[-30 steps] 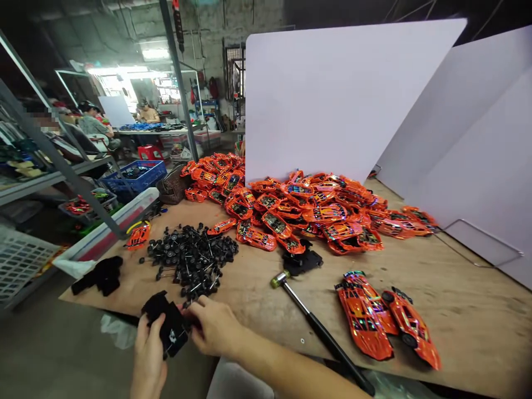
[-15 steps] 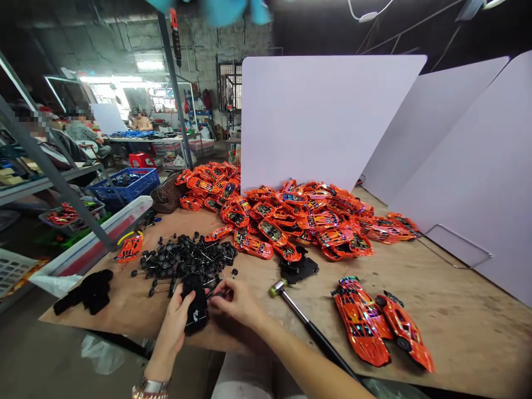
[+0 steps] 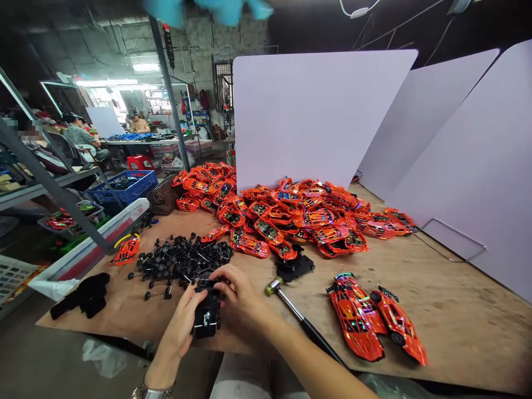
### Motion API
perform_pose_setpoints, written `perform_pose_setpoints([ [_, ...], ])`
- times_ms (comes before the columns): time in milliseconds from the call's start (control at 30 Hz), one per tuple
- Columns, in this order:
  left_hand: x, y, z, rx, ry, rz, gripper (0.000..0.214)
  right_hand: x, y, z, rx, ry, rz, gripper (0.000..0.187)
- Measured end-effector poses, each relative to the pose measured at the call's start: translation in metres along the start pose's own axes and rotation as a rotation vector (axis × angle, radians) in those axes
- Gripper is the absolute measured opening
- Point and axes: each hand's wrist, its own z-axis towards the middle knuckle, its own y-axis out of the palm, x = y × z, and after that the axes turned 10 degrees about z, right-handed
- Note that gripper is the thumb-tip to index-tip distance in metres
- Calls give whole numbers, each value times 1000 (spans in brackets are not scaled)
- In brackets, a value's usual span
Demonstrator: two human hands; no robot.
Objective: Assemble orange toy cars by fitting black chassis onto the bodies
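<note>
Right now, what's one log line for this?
left hand: holds black chassis | right hand: grips its far end | hammer: lying beside

The black chassis (image 3: pixel 206 317) is a flat, oblong plastic toy-car base with a small white mark on its upturned face. It is gripped between the left hand (image 3: pixel 182 324) and the right hand (image 3: pixel 241 298), pointing lengthwise away from the person at the near edge of the tabletop (image 3: pixel 436 299) — left of its middle. Its far end reaches the heap of black wheel axles (image 3: pixel 183 258).
</note>
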Motion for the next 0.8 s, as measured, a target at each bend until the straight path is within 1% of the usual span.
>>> perform_pose_setpoints([
  [67, 1, 5, 0, -30, -31, -60, 37, 0, -6, -4, 45, -49, -46, 15],
  [167, 1, 12, 1, -88, -37, -76, 44, -2, -20, -8, 60, -34, -87, 17],
  [300, -1, 23, 2, -79, -66, -22, 45, -7, -36, -12, -32, -47, -116, 18],
  [333, -1, 26, 2, -73, -70, -21, 43, -8, -38, -14, -37, -49, -121, 18],
  [400, -3, 30, 2, -22, -58, -49, 37, -8, -39, -16, -1, -30, -119, 20],
  [467, -4, 34, 3, 11, -65, -99, 33, -6, -38, -19, 66, 24, -76, 21],
  [500, -4, 36, 3, 0, -94, -122, 34, -4, -37, -20, 93, 67, -23, 20],
  [567, -5, 40, 4, -59, -172, -163, 38, 1, -38, -22, 117, 173, 127, 16],
  [633, -7, 45, 5, -117, -225, -210, 42, 7, -43, -22, 116, 264, 251, 22],
  [667, -8, 48, 6, -134, -228, -241, 41, 10, -48, -20, 99, 292, 274, 26],
  [733, -8, 54, 10, -166, -211, -287, 39, 14, -62, -11, 35, 293, 216, 31],
  [767, -8, 56, 12, -174, -204, -293, 39, 16, -70, -3, 10, 278, 130, 32],
  [800, -8, 59, 15, -173, -199, -291, 40, 17, -77, 7, 0, 265, -6, 33],
])
